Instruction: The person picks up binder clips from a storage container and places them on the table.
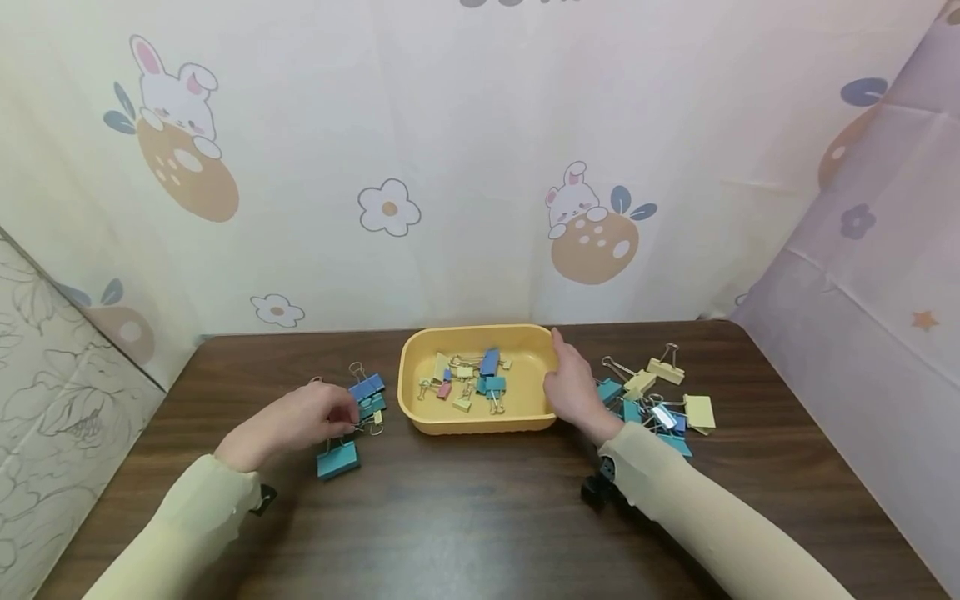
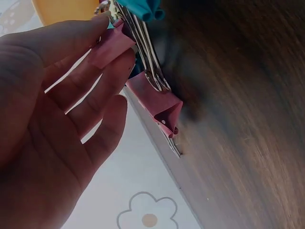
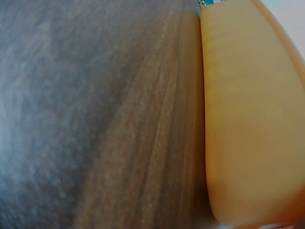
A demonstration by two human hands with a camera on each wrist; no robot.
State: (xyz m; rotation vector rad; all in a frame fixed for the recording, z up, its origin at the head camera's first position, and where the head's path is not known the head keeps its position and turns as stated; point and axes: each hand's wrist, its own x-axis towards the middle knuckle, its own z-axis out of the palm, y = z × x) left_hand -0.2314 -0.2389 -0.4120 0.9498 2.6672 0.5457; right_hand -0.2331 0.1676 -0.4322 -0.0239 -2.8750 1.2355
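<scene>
Pink clip is pinched by the left hand, left of the yellow tray, whose right end is gripped by the right hand. If adjacent wire handles are snagged, another pink clip could be dragged across the counter.

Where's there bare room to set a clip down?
Best bare spot: the tabletop in front of the yellow tray, between the sleeves. The tray's right end, beside the right hand, is mostly free inside. Crowded: clips around the left hand; clip heap right of the tray.
</scene>
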